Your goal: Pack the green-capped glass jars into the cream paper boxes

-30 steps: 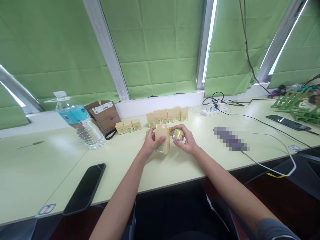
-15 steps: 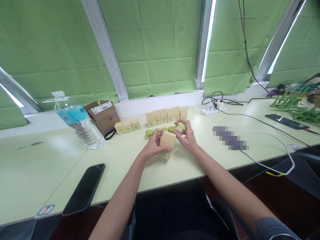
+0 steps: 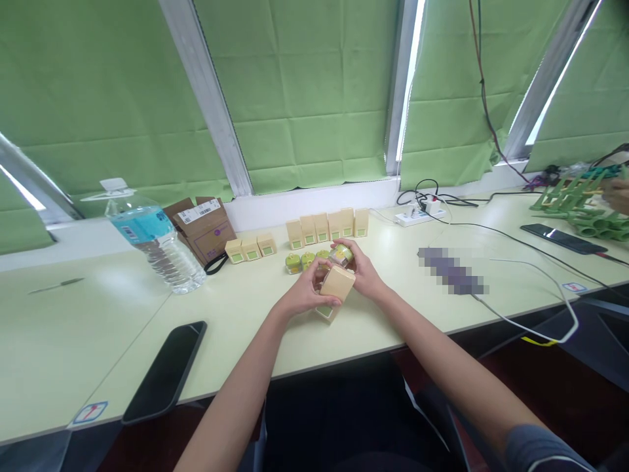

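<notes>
1. Far left of the carton, a pen-like tool (image 3: 56, 285) lies on the bench (image 3: 230, 308).
2. Left of the carton, nearer the person, a sticker (image 3: 91, 412) with a red arrow marks the bench edge; beside it lies a dark phone (image 3: 164, 372).
3. Just left of the carton, a bottle (image 3: 157, 246) holds clear liquid; its blue label carries a barcode and lettering too blurred to read.
4. The carton (image 3: 209, 236) has raised flaps, a white barcode label and illegible purple print.
5. Just right of the carton sit three low boxes (image 3: 251, 249) with green labels, their print too small to read.
6. Right of the carton, nearer the person, the left hand (image 3: 305, 295) curls round a small box (image 3: 338, 283), tilted, thumb across its front.
7. Behind that hand, right of the carton, stand green-lidded jars (image 3: 293, 264) with yellow showing through clear sides; farther back is a row of six boxes (image 3: 322, 227), green-labelled.
8. Further right of the carton, the right hand (image 3: 366, 272) closes its fingers round another jar (image 3: 341, 254), green and clear.
9. Far right of the carton: a power strip (image 3: 420, 217), a second phone (image 3: 565, 239), green plastic parts (image 3: 592, 226) and another person's hand (image 3: 618, 195).
</notes>
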`<state>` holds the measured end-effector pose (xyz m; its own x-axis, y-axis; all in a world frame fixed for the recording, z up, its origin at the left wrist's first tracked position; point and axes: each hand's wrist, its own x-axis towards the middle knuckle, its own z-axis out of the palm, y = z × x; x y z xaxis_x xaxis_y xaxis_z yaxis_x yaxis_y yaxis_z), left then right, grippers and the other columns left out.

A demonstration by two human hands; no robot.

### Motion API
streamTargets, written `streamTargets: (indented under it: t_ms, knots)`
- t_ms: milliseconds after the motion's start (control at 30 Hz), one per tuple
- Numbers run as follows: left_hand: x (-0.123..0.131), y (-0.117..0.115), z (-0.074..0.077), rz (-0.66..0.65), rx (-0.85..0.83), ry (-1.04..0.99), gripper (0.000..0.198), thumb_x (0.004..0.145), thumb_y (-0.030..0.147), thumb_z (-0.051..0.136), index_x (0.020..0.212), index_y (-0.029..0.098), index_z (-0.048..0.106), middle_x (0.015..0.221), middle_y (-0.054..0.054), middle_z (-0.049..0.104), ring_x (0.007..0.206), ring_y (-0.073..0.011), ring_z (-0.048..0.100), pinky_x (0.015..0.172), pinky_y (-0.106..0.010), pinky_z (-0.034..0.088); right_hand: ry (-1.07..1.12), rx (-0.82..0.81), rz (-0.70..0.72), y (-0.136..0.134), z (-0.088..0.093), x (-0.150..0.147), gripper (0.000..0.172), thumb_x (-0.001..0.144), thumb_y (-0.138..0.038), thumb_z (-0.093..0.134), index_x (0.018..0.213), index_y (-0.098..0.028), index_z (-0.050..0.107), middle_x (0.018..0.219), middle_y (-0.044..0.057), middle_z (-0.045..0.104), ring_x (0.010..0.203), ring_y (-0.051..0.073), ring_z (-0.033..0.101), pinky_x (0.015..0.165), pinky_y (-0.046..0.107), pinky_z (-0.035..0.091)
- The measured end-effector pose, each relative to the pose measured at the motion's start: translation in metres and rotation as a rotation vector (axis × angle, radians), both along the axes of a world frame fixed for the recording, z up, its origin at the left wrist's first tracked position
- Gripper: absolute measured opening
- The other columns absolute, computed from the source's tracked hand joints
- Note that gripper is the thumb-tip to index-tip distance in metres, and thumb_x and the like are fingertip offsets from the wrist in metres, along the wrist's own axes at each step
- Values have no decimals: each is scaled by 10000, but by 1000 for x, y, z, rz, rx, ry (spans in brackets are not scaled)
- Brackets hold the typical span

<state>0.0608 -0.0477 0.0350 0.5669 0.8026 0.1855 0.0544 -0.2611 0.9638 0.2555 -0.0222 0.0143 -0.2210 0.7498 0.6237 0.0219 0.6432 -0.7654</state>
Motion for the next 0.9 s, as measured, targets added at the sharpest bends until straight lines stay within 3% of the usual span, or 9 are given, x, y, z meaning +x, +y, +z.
streamTargets:
  t_ms: [233, 400, 667, 900]
  knots:
    - [1, -1, 1, 62, -7, 13, 718, 629, 338, 925, 1137, 261, 424, 1094, -71, 669, 978, -239, 671, 806, -331, 509, -15, 12, 47, -2, 2, 1, 637, 834, -369, 743, 1410, -261, 493, 1384, 114, 580, 1063, 239, 679, 880, 364, 595]
    - [1, 1, 2, 105, 19, 22, 716, 642, 372, 919, 1113, 251, 393, 1043, -42, 675, 896, -196, 663, 778, -302, 501, -10, 22, 70, -2, 3, 2, 630, 825, -290, 712, 1417, -252, 503, 1378, 104, 590, 1063, 223, 685, 882, 334, 585]
    - [-3, 8, -2, 183, 82, 8, 738, 632, 361, 927, 1126, 259, 389, 976, -14, 680, 817, -166, 659, 726, -267, 496, -42, 96, 44, -1, 4, 9, 534, 883, -350, 684, 1395, -254, 566, 1355, 110, 627, 1161, 258, 652, 902, 355, 577]
    - [-4, 11, -5, 227, 99, 6, 713, 640, 391, 918, 1140, 255, 428, 986, -28, 670, 850, -188, 674, 751, -306, 538, -147, 213, 107, 1, 3, 12, 433, 996, -396, 566, 1424, -343, 587, 1451, 66, 606, 1373, 286, 529, 1108, 480, 462]
